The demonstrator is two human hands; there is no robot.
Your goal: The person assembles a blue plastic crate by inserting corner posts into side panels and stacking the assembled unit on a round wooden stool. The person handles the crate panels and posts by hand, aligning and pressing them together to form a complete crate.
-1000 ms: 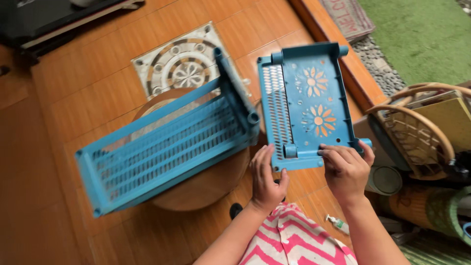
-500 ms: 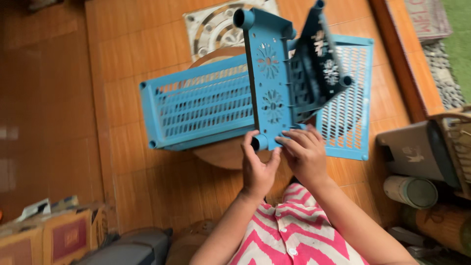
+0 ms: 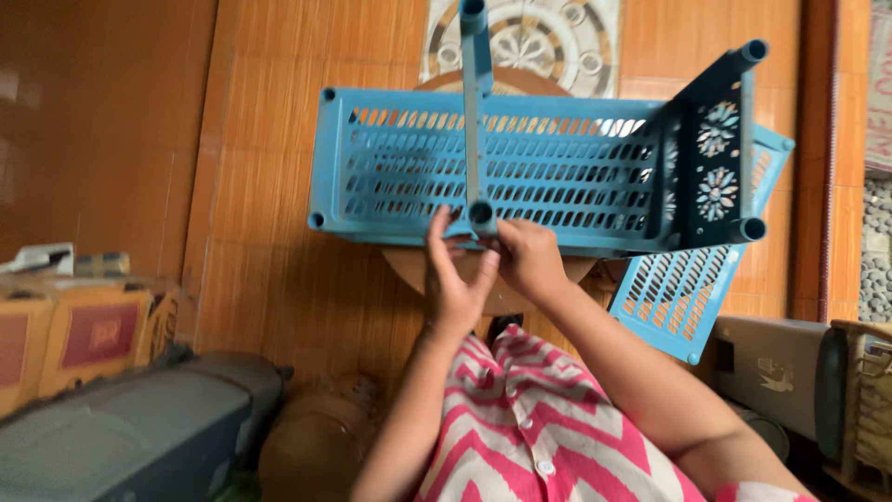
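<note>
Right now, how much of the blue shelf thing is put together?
One dark side panel with flower cut-outs already stands upright at the right end of the slotted blue shelf tray. In hand: the left hand and right hand meet at the bottom socket of a second blue panel, seen edge-on at the tray's front rim. Left: another slotted tray lies loose beneath, unattached.

Round wood stool w/ blue slotted tray on top.
</note>
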